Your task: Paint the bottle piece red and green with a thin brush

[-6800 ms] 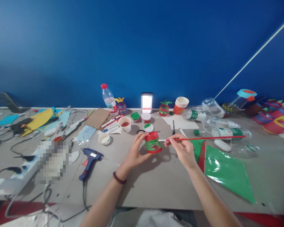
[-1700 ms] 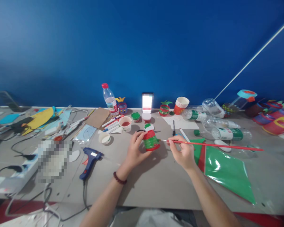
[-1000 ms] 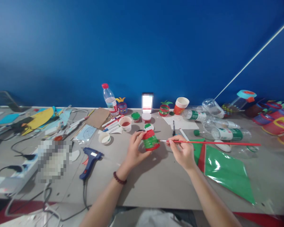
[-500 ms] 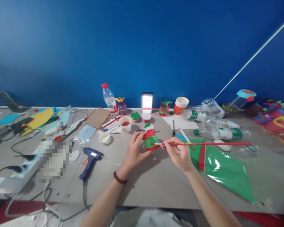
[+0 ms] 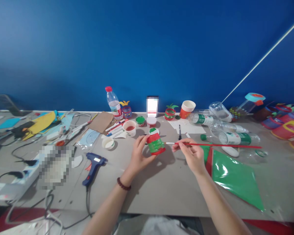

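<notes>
My left hand (image 5: 139, 153) grips a small cup-shaped piece (image 5: 156, 144) painted in red and green bands, tilted above the table. Between the fingers of my right hand (image 5: 191, 154) is a long red paintbrush (image 5: 220, 145), its handle pointing right. The brush tip lies at the right edge of the painted cup; whether it touches is unclear. Just behind the cup sits a small paint pot (image 5: 154, 130) with green and white on top. Farther back are an open green paint jar (image 5: 140, 121) and a white-topped jar (image 5: 151, 122).
A blue glue gun (image 5: 94, 166) lies left of my hands, near a power strip (image 5: 26, 173) with cables. Paper cups (image 5: 129, 128), markers (image 5: 116, 130) and a water bottle (image 5: 114, 103) stand behind. Plastic bottles (image 5: 235, 138) and a green sheet pack (image 5: 235, 176) lie right.
My right hand has shifted right with the paintbrush, drawing its tip from the cup's front to its right edge. The cup has turned slightly in my left hand.
</notes>
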`<act>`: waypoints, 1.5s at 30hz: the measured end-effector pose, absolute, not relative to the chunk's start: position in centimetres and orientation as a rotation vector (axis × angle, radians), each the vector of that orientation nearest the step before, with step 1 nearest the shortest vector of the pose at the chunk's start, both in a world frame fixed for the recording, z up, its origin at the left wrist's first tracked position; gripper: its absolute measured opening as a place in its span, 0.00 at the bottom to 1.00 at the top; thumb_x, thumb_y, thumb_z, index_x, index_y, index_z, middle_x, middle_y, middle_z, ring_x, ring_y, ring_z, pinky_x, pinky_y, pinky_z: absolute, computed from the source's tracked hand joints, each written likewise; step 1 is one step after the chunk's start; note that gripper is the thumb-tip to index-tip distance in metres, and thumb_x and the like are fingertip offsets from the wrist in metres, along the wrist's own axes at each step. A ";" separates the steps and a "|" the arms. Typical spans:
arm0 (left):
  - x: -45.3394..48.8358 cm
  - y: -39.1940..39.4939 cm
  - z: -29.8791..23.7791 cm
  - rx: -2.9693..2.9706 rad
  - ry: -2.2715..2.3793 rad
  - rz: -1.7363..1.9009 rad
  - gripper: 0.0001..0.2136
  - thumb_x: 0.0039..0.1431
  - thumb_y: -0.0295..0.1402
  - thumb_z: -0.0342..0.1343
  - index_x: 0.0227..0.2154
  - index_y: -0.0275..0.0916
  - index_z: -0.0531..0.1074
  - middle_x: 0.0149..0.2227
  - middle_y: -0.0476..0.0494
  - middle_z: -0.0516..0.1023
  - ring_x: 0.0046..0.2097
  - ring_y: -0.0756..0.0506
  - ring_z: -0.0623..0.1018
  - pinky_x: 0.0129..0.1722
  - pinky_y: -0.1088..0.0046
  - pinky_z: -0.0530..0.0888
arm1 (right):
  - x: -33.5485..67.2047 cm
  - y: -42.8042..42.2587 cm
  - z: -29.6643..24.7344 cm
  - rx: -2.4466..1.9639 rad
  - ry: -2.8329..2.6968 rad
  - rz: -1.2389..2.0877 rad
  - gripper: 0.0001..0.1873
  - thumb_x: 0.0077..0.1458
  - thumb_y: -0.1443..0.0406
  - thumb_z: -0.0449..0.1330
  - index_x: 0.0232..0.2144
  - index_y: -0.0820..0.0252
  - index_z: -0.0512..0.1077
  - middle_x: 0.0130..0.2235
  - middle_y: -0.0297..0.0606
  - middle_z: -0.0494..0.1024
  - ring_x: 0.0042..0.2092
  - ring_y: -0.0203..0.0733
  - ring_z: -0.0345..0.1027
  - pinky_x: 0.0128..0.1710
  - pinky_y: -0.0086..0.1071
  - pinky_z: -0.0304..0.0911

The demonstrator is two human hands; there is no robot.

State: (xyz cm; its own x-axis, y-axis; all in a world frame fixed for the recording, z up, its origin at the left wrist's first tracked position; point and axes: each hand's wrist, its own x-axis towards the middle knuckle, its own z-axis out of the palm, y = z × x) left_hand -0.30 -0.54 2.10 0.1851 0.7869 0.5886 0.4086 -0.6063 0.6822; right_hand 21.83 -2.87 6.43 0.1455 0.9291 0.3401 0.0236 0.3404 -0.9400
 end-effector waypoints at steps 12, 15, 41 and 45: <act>0.0 -0.6 2.4 2.121 1.153 1.414 0.32 0.54 0.34 0.65 0.61 0.45 0.60 0.57 0.38 0.66 0.58 0.39 0.70 0.57 0.58 0.72 | 21.1 -2.9 5.2 -1.006 -1.358 0.894 0.11 0.60 0.58 0.62 0.31 0.58 0.76 0.29 0.38 0.82 0.31 0.42 0.79 0.35 0.33 0.76; 0.1 -0.6 2.4 2.131 1.165 1.417 0.32 0.54 0.35 0.65 0.61 0.46 0.60 0.56 0.38 0.67 0.58 0.38 0.70 0.56 0.57 0.72 | 21.2 -2.8 5.1 -1.059 -1.433 0.777 0.10 0.61 0.60 0.61 0.31 0.58 0.76 0.30 0.39 0.81 0.32 0.41 0.79 0.35 0.32 0.75; 0.1 -0.7 2.4 2.143 1.147 1.394 0.31 0.55 0.35 0.64 0.61 0.46 0.60 0.57 0.38 0.67 0.58 0.39 0.70 0.57 0.57 0.71 | 20.8 -3.2 5.1 -1.099 -1.388 0.765 0.11 0.60 0.59 0.61 0.29 0.58 0.75 0.28 0.39 0.81 0.31 0.42 0.79 0.35 0.33 0.75; 0.1 -0.6 2.4 2.133 1.158 1.410 0.32 0.54 0.35 0.65 0.61 0.46 0.61 0.56 0.39 0.67 0.57 0.39 0.70 0.57 0.57 0.71 | 21.5 -2.9 4.8 -1.155 -1.377 0.665 0.11 0.60 0.59 0.61 0.29 0.58 0.75 0.28 0.39 0.81 0.30 0.43 0.78 0.34 0.34 0.75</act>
